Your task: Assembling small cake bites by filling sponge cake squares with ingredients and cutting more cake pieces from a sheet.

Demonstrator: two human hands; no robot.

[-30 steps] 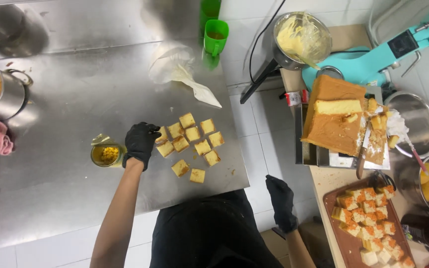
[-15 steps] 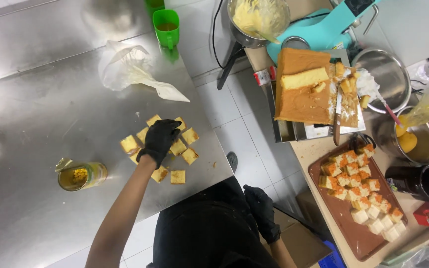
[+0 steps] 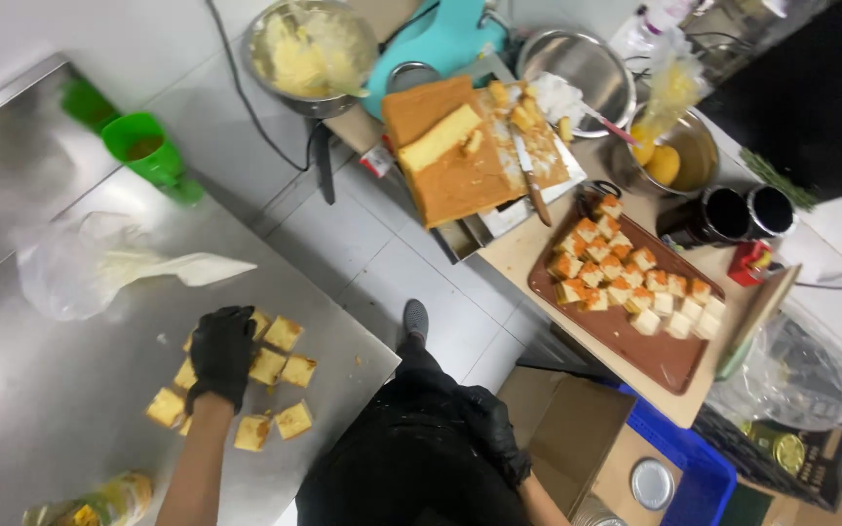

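My view has swung since a moment ago: the steel table (image 3: 70, 390) now sits at lower left and the brown tray (image 3: 669, 356) has slid toward the middle right, while my left hand (image 3: 221, 353) has stayed on the cake squares (image 3: 280, 368). That hand, in a black glove, lies palm down over the cluster, fingers spread flat on top of the pieces; whether any piece is pinched under it, I cannot tell. Squares show around the hand from about one o'clock round to seven o'clock, touching or just beside it, with one more at eight o'clock near my wrist. My right hand (image 3: 489, 429), also gloved, hangs loosely curled by my hip, holding nothing, well apart from the squares, beside a cardboard box (image 3: 567, 429). A piping bag (image 3: 99, 271) lies at eleven o'clock from my left hand, a green cup (image 3: 143, 146) beyond it. A jar (image 3: 99, 502) stands at seven o'clock.
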